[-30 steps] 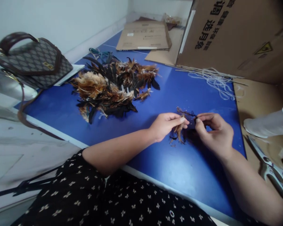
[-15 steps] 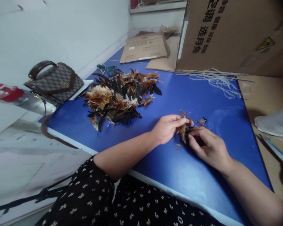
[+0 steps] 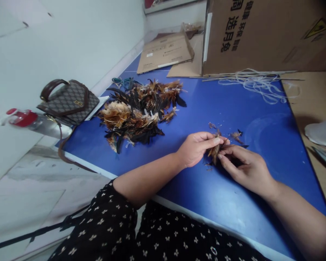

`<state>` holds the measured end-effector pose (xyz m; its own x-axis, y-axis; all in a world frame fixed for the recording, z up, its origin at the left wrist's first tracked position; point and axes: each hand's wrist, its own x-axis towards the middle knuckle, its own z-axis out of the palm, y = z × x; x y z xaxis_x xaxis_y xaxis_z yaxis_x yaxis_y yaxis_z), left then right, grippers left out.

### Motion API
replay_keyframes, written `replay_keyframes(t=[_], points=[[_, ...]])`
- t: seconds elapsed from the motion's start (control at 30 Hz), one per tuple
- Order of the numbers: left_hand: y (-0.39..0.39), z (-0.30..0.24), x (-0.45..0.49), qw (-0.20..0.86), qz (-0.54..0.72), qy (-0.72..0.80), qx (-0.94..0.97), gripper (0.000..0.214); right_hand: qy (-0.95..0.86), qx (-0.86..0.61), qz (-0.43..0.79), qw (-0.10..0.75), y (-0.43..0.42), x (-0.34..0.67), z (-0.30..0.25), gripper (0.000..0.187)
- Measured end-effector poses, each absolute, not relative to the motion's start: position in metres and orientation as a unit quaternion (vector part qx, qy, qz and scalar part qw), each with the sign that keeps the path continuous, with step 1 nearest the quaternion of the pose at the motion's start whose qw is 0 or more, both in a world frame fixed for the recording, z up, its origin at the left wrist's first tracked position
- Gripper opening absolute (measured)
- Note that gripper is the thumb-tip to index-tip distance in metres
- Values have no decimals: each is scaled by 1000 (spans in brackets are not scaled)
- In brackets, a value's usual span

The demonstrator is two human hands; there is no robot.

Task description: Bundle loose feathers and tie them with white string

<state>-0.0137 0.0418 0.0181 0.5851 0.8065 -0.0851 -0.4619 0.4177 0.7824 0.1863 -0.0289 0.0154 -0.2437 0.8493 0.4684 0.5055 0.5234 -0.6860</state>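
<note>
Between thumb and fingers, my left hand [image 3: 197, 148] pinches a small bunch of brown feathers [image 3: 214, 153] just above the blue tabletop [image 3: 195, 192]. My right hand [image 3: 244, 166] meets it from the right, thumb and fingertips closed at the bunch's edge on what look like feathers. Its fingertips partly hide what they grip. A few loose feathers [image 3: 237, 135] lie just beyond my hands, and small bits are scattered under them. Further left spreads a large pile of brown, black and cream feathers [image 3: 141, 112].
A patterned handbag [image 3: 70, 101] and a clear bottle with a red cap [image 3: 40, 123] stand at the left edge. Flat cardboard [image 3: 165, 52] lies at the back, near a big cardboard box [image 3: 260, 40]. White string [image 3: 255, 85] is tangled before it. Dark-bladed scissors [image 3: 323, 159] rest far right.
The view has shifted slightly, so the surroundings sit differently in the picture. Both hands stay together at the feathers, with the right fingertips moved a little along the bunch.
</note>
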Motion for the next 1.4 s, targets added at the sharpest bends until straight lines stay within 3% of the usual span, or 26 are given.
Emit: replay_keyframes(t=[0.4, 0.7, 0.83, 1.07, 1.4], points=[[47, 6, -17, 736, 390, 278, 479, 34, -760, -411, 241, 442, -28, 189, 26, 14], [45, 6, -18, 738, 356, 292, 493, 38, -665, -515, 245, 484, -27, 205, 21, 24], [44, 9, -18, 749, 337, 291, 491, 40, -683, -499, 231, 481, -25, 203, 22, 16], [41, 13, -17, 811, 297, 286, 415, 57, -694, -473, 265, 474, -25, 198, 30, 18], [41, 15, -20, 809, 248, 280, 454, 56, -715, -468, 165, 493, -22, 198, 21, 5]])
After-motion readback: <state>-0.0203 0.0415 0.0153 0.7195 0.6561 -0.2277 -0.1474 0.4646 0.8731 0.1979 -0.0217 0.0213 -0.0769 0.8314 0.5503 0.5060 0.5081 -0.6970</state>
